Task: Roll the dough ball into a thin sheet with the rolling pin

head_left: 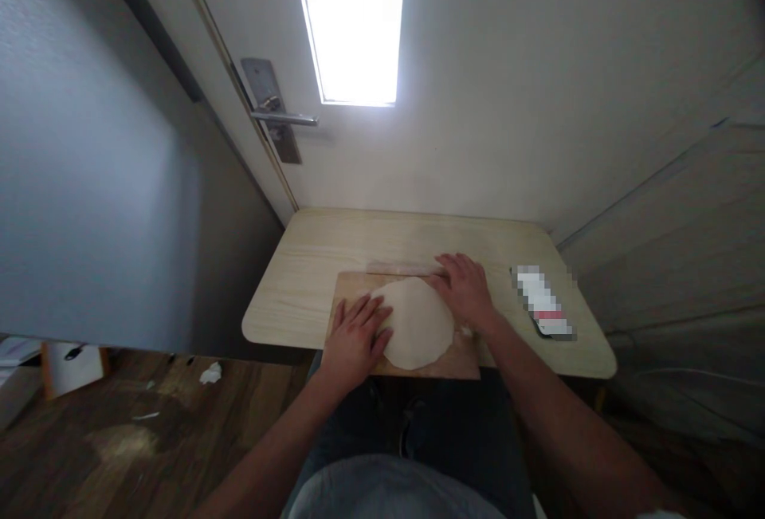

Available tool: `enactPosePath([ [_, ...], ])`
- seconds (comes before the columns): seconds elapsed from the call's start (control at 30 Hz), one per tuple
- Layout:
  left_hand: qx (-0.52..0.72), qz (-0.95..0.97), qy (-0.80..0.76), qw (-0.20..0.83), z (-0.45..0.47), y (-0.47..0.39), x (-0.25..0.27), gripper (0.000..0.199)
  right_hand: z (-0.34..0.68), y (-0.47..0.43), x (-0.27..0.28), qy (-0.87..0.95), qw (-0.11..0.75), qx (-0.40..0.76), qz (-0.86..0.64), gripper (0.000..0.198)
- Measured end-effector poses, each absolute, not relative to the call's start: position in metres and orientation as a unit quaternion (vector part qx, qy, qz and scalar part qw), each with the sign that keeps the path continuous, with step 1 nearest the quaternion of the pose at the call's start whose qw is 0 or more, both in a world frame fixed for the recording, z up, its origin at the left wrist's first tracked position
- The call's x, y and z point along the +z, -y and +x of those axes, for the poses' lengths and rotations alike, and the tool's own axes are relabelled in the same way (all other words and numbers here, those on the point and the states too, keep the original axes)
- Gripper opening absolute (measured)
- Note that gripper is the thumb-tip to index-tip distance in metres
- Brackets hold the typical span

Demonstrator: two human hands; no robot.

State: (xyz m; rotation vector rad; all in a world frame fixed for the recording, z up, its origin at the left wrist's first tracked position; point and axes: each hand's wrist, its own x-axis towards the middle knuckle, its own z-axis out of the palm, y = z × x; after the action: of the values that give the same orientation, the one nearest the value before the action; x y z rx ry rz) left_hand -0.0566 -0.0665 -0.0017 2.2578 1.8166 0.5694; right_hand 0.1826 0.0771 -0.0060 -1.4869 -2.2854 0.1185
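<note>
A round, flat sheet of dough (418, 324) lies on a wooden board (460, 361). My left hand (357, 336) rests palm down over the board's left side, fingers spread, their tips on the dough's left edge. Just beyond the far edge of the board lies a thin, pale rolling pin (398, 269). My right hand (466, 288) is closed around that pin's right end, fingers over the far side and thumb on the near side by the dough's upper right edge. The part of the pin under the hand is hidden.
The board sits on a small, light wood table (287, 288) against a white door with a metal handle (287, 117). On the table's right lies a phone (543, 302), its screen blurred. A grey panel (107, 184) stands at left; paper scraps (210, 374) lie on the floor.
</note>
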Motion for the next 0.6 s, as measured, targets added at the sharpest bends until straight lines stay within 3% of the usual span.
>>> enactPosePath([
  [0.6,0.164,0.743,-0.637,0.120,-0.056,0.074,-0.001,0.038,0.186,-0.130,0.016,0.906,-0.010,0.172,-0.388,0.022],
])
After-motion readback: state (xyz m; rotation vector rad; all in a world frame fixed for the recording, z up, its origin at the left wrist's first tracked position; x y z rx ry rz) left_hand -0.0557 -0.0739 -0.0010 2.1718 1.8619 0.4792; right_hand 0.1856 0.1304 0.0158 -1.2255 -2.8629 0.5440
